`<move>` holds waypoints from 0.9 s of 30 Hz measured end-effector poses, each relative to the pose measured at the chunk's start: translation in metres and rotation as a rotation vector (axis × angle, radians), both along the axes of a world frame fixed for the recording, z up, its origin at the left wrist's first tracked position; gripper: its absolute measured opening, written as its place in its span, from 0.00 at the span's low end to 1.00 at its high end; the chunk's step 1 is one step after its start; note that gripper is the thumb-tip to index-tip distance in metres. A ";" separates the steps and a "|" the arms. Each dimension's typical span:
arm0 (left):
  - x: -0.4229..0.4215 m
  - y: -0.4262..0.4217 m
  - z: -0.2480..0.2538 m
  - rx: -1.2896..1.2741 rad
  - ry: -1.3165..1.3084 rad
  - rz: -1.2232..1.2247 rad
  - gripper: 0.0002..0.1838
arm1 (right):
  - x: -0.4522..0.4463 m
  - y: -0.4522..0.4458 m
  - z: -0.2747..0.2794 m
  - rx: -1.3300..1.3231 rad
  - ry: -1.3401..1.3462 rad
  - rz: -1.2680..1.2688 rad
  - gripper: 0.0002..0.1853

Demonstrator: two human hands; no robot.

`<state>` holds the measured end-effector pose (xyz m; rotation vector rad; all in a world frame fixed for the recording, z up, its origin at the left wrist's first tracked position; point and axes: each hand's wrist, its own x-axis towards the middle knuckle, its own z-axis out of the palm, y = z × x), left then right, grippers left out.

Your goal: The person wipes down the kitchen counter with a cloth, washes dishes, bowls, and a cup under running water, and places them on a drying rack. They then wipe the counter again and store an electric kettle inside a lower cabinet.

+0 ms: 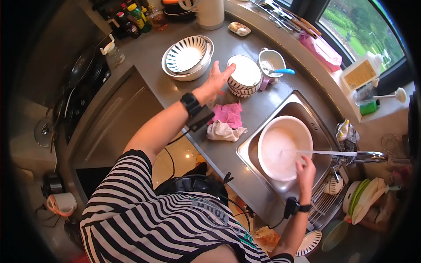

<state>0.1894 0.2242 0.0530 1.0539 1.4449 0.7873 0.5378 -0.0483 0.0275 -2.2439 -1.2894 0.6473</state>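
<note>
My left hand reaches over the counter with fingers apart, fingertips at the near rim of a stack of white bowls with dark striped sides. My right hand has its fingers bent over the near right rim of a white basin. The basin sits in the steel sink and holds cloudy, sudsy water. From the faucet, a stream of water runs into it. A pink cloth and a whitish cloth lie on the counter below my left hand.
Left of the stack is a large bowl with striped dishes in it. A cup with a blue-handled spoon stands to its right. Bottles and a pitcher line the back. A dish rack adjoins the sink.
</note>
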 end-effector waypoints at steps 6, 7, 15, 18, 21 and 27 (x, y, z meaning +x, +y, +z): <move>0.015 0.039 -0.014 -0.287 -0.255 -0.219 0.35 | -0.093 0.096 0.004 0.256 0.180 0.203 0.11; 0.017 0.041 -0.015 -0.333 -0.287 -0.223 0.33 | -0.102 0.111 0.006 0.294 0.222 0.206 0.10; 0.038 0.033 0.014 -0.041 -0.361 -0.298 0.35 | -0.135 0.188 0.052 0.472 0.583 -0.016 0.10; 0.028 0.036 -0.003 0.311 -0.613 -0.593 0.38 | -0.122 0.195 0.022 0.563 0.684 -0.005 0.16; 0.067 0.016 0.046 0.251 -0.133 -0.495 0.38 | -0.104 0.193 0.020 0.568 0.835 -0.073 0.22; 0.141 -0.028 0.069 0.185 -0.061 -0.606 0.41 | -0.053 0.145 0.047 0.432 0.827 -0.138 0.34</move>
